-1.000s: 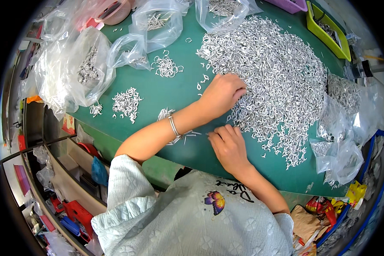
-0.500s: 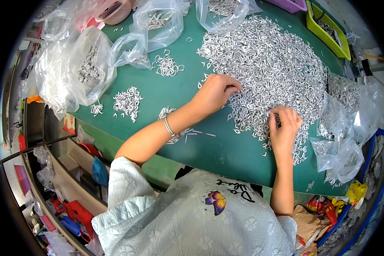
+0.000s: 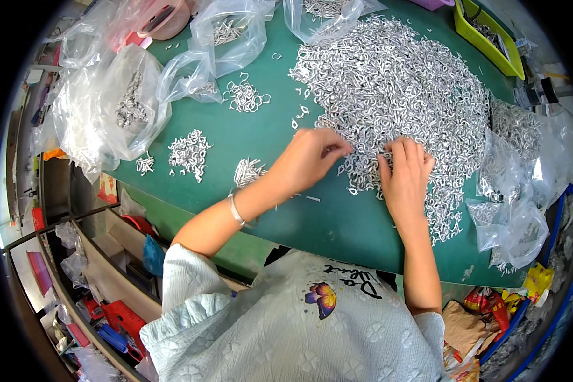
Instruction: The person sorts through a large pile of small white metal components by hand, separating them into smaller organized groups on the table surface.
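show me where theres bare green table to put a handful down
Bare green lies along the near table edge below the left hand and right hand, and between the small piles and the big heap. Bags crowd the left and right.

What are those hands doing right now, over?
Left hand and right hand both on near edge of the pile of small metal hooks. Grip unclear. Plastic bags crowd the right side.

The heap of small hooks (image 3: 401,89) is shiny silver metal. The tabletop (image 3: 337,223) is green, matt and smooth, maybe rubber. At 10 o'clock, clear bags (image 3: 108,114) are thin, crinkly, glossy plastic. The wrist bangle (image 3: 236,210) is shiny metal.
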Demonstrator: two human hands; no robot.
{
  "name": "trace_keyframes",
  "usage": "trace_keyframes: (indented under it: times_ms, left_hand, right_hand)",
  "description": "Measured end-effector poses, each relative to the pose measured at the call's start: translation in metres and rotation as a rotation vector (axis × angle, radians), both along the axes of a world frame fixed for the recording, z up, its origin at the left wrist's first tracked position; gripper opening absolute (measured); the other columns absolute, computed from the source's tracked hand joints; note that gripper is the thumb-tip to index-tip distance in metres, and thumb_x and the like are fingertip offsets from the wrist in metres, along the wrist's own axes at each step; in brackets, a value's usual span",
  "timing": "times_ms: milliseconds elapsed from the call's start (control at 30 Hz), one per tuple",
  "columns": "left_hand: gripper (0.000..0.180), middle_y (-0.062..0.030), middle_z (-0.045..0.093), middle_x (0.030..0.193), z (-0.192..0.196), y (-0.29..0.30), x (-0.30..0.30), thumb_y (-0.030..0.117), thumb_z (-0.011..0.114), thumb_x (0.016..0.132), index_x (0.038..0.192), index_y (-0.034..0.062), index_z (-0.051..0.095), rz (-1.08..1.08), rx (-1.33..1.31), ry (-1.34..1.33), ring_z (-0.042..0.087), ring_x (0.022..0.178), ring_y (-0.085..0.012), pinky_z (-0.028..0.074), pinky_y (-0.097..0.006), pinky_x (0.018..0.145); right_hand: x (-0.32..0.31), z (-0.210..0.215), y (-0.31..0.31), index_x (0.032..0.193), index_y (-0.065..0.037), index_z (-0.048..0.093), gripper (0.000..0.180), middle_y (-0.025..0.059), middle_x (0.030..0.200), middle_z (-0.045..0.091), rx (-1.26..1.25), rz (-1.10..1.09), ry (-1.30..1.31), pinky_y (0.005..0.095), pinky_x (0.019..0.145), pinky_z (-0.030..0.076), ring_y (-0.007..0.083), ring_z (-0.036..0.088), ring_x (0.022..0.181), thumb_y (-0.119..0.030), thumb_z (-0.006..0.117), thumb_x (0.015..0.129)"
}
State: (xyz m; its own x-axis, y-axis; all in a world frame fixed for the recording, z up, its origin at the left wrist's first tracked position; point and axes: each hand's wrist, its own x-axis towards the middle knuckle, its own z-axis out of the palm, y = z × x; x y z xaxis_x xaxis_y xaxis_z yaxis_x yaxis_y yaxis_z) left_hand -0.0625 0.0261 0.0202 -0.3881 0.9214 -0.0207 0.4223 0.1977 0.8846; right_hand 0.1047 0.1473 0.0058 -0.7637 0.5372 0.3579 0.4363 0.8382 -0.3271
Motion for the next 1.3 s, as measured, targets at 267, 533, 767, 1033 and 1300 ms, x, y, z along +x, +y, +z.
trace_keyframes:
  times_ms: [267,533,767,1033,1300]
  left_hand:
    - [0.010,-0.0073,0.054,0.104,-0.002,-0.061,0.014,0.000,0.062,0.084,0.093,0.0045,0.063,-0.313,-0.177,0.336,0.052,0.100,-0.0254,0.039,-0.037,0.084]
    - [0.017,-0.0076,0.053,0.100,-0.008,-0.058,0.029,0.002,0.064,0.082,0.098,0.0048,0.060,-0.344,0.021,0.531,0.051,0.095,-0.0247,0.037,-0.037,0.081]
    - [0.010,-0.0070,0.053,0.094,0.002,-0.075,0.010,0.008,0.064,0.084,0.093,0.0056,0.059,-0.470,-0.187,0.662,0.051,0.091,-0.0240,0.037,-0.035,0.081]
    - [0.020,-0.0062,0.057,0.099,-0.011,-0.020,0.012,0.005,0.062,0.084,0.104,0.0057,0.063,-0.296,0.102,0.525,0.054,0.096,-0.0250,0.038,-0.035,0.081]
    - [0.020,-0.0057,0.055,0.108,-0.041,0.047,0.009,0.010,0.068,0.081,0.101,0.0103,0.063,-0.211,0.243,0.717,0.051,0.102,-0.0238,0.037,-0.039,0.083]
  right_hand:
    - [-0.010,-0.005,0.008,0.088,-0.005,0.062,0.015,0.0060,0.089,0.056,0.049,-0.043,-0.017,0.0411,0.084,0.034,0.0246,0.051,0.090,-0.012,0.073,0.080]
    - [-0.012,-0.001,0.005,0.082,-0.005,0.063,0.013,0.0071,0.086,0.056,0.077,-0.062,-0.103,0.0419,0.085,0.033,0.0257,0.051,0.089,-0.012,0.073,0.078]
    - [-0.003,0.005,0.013,0.085,-0.007,0.064,0.008,0.0070,0.086,0.058,0.029,-0.025,-0.044,0.0405,0.083,0.033,0.0254,0.052,0.088,-0.010,0.070,0.081]
    - [0.029,0.002,0.016,0.091,-0.006,0.064,0.010,0.0064,0.089,0.062,0.015,-0.124,-0.036,0.0392,0.086,0.033,0.0242,0.055,0.090,-0.004,0.067,0.081]
    - [-0.008,0.001,0.010,0.082,-0.005,0.063,0.008,0.0069,0.088,0.058,-0.018,0.010,-0.048,0.0402,0.083,0.033,0.0252,0.053,0.089,-0.007,0.070,0.079]
